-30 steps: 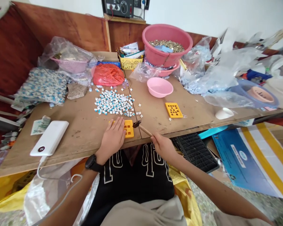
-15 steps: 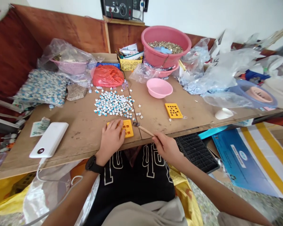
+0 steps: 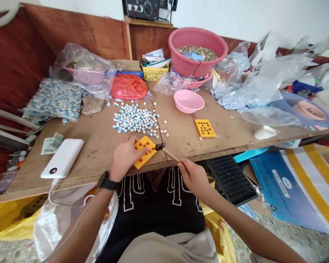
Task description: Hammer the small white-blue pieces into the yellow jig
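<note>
My left hand (image 3: 126, 156) grips a yellow plate with square holes (image 3: 143, 160) by its left side, thumb across its face. The plate sits tilted near the table's front edge. In my right hand (image 3: 193, 177) is a wooden-handled brush (image 3: 171, 155), held by the end of its stick. Its dark head touches or nearly touches the plate's right corner. Just beyond the plate lies a spread pile of small white and blue pieces (image 3: 135, 118). A second yellow plate with holes (image 3: 205, 128) rests flat to the right.
A white power bank (image 3: 63, 159) with a cable lies at left. Behind are a small pink bowl (image 3: 188, 102), a red plastic bag (image 3: 128, 87) and a large pink tub (image 3: 197, 67) of metallic bits. A white cup (image 3: 265, 132) lies at right.
My left hand has taken hold of the yellow plate and tilted it, turning it on the table. The brush head has come to the plate's right corner.
</note>
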